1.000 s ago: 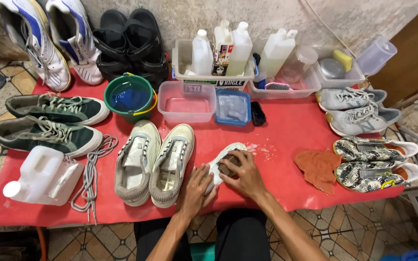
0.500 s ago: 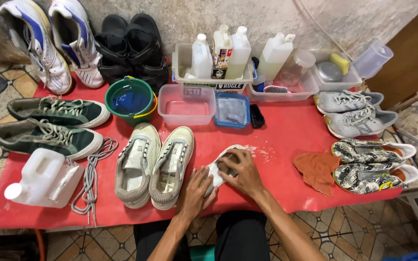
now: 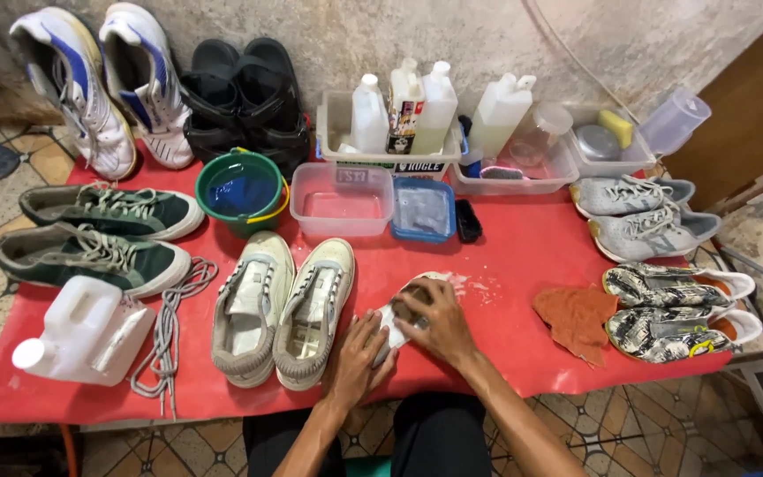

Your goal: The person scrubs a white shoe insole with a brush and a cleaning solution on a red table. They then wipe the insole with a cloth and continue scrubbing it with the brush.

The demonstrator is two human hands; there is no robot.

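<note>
We press our left hand point(image 3: 352, 360) flat on the near end of a white insole point(image 3: 396, 316) lying on the red counter point(image 3: 523, 256), while our right hand point(image 3: 433, 320) is curled around a dark brush point(image 3: 409, 310) on top of it. A cream pair of shoes point(image 3: 283, 305) sits just left, an orange rag point(image 3: 577, 320) to the right. Tubs point(image 3: 343, 201), a green bucket point(image 3: 241, 190) and bottles point(image 3: 424, 102) line the plaster wall beyond, above a tiled floor.

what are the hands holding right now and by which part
The right hand grips a brown brush from above, pressing it on a white insole. The left hand pins the insole's near end flat on the red table.
</note>
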